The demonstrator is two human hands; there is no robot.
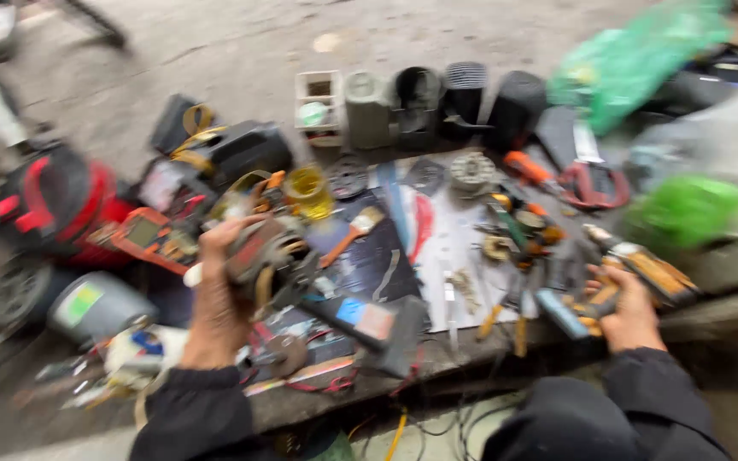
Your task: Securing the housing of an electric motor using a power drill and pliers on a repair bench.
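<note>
Copper-coloured windings show on the motor part (pixel 268 260) that we grip in our left hand (pixel 219 299), at about nine o'clock from the middle of the desk (pixel 437 350). Our fingers (pixel 224 232) wrap over its top, pressed tight around it, and it is lifted a little above the clutter. Our right hand (pixel 629 312) sits at four o'clock, near the desk's front edge, fingers curled shut around a dark tool with orange bits (pixel 578 309); the blur is strong, so it may be a screwdriver handle, we cannot tell.

Between our hands lie a paintbrush (pixel 354 232), loose small tools (pixel 514 256) and a hammer-like block (pixel 386 329). At twelve o'clock a row of dark cylinders (pixel 437 102) stands along the far edge. A yellow jar (pixel 309 189) sits at eleven o'clock, just beyond the motor part. Left of it, at ten o'clock, are an orange meter (pixel 151 239) and a red power tool (pixel 53 201). Red-handled pliers (pixel 595 183) lie at two o'clock, with a green bag (pixel 634 60) above them.
</note>
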